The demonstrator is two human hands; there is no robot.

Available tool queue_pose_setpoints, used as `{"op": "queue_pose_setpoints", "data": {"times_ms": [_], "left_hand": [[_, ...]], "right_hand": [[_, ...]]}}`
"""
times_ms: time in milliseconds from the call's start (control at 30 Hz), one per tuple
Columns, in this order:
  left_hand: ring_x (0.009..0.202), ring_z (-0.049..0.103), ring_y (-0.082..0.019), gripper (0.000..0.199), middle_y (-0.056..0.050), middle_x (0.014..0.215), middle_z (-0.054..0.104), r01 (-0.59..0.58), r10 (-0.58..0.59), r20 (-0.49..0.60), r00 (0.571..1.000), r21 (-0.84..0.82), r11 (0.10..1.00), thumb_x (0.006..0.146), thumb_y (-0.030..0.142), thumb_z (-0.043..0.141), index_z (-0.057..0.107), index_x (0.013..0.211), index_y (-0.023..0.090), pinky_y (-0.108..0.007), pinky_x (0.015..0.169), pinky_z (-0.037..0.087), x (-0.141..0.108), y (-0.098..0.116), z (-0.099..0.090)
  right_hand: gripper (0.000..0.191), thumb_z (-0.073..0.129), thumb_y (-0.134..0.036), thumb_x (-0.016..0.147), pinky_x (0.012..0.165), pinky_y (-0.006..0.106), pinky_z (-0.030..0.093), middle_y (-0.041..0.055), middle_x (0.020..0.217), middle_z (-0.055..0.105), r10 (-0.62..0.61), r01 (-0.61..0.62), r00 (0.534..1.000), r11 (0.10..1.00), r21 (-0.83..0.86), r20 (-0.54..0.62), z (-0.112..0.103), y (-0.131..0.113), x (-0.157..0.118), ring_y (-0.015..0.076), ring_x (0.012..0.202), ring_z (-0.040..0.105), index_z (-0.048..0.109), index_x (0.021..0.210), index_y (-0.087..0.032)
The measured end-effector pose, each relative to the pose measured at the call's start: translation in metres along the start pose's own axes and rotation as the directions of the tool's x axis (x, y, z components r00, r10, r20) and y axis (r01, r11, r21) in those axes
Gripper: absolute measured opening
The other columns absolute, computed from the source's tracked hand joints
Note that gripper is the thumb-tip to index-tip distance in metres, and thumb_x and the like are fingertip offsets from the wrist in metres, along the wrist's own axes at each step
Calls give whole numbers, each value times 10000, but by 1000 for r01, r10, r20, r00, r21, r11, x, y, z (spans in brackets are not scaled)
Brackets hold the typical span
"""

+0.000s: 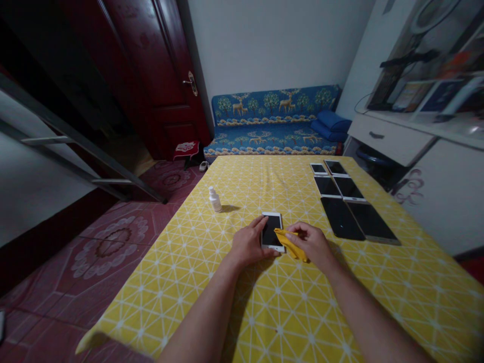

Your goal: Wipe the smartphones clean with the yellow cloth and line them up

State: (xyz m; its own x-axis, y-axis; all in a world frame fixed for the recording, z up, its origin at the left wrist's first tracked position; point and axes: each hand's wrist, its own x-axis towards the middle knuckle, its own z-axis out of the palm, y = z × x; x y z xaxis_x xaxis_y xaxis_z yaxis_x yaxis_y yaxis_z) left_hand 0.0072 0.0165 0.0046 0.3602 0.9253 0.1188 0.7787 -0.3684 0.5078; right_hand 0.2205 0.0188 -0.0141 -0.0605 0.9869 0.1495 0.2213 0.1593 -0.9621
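A white-framed smartphone (271, 233) with a dark screen lies flat on the yellow patterned tablecloth (260, 186). My left hand (251, 243) grips it along its left side, thumb at the bottom edge and fingers at the upper left. Pinched in my right hand (310, 244) is a yellow cloth (293, 247), one corner of it over the right part of the phone's screen. The rest of the cloth hangs beside the phone. A small white bottle (215, 199) stands upright beyond my left hand.
Several phones and tablets lie in two columns at the right, among them a large black tablet (342, 219). Behind the table is a blue patterned sofa (272, 133). A white cabinet (389, 143) stands right, a metal ladder (83, 151) left.
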Motion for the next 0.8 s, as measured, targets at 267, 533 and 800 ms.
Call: {"op": "queue_pose_setpoints", "data": {"times_ms": [267,533,800], "left_hand": [[1272,587,-353,1032,-54,1593,398,-17,17,-4,1000,8,1000,643,606,813,385,1523,280,-464,1068,493,0,-3,2],[1264,592,-352,1026,-60,1593,398,-6,6,4,1000,18,1000,650,624,802,397,1517,255,-460,1076,487,0,-1,0],[1260,594,-355,1017,-62,1589,405,-11,11,6,1000,-5,1000,652,638,795,395,1517,284,-458,1069,485,0,-2,0]], "right_hand": [[242,728,-413,698,531,267,460,-32,675,624,91,-85,994,992,88,-62,-3,-4,-1,162,590,591,545,783,-281],[281,706,-402,711,799,354,560,57,982,724,56,-51,997,995,81,-62,4,-7,0,234,903,693,653,943,-254],[480,761,-311,627,788,345,560,60,1005,715,59,-65,997,989,135,42,0,-7,1,232,926,682,690,1093,-225]]}}
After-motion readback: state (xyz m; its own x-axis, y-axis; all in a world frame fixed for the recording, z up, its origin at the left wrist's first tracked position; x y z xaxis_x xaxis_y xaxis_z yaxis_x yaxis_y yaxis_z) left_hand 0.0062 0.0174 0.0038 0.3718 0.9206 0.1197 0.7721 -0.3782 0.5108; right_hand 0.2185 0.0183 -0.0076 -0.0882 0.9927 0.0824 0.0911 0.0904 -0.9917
